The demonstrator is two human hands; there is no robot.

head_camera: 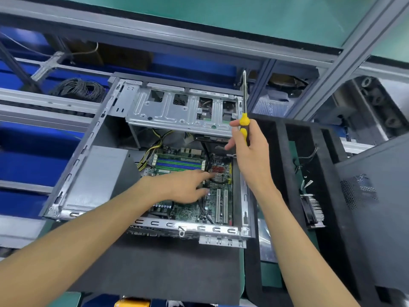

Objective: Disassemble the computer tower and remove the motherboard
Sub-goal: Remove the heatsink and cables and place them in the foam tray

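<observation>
The open computer tower (73, 173) lies on its side on a dark foam mat. Its green motherboard (188, 212) sits inside, with memory slots at the far end and white expansion slots near the right. My left hand (183, 187) reaches into the case and rests on the board, index finger stretched toward the small heatsink (219, 177). My right hand (247, 151) is raised above the case's right side and grips a yellow-and-black screwdriver (244, 120), shaft pointing up. The silver drive cage (177, 111) spans the far end of the case.
A black foam tray (287, 196) stands to the right and holds a removed cooler with fins (314, 211) and loose cables. A dark side panel (376, 207) leans at the far right. A coil of black cable (77, 89) lies far left. Yellow and black wires run inside the case.
</observation>
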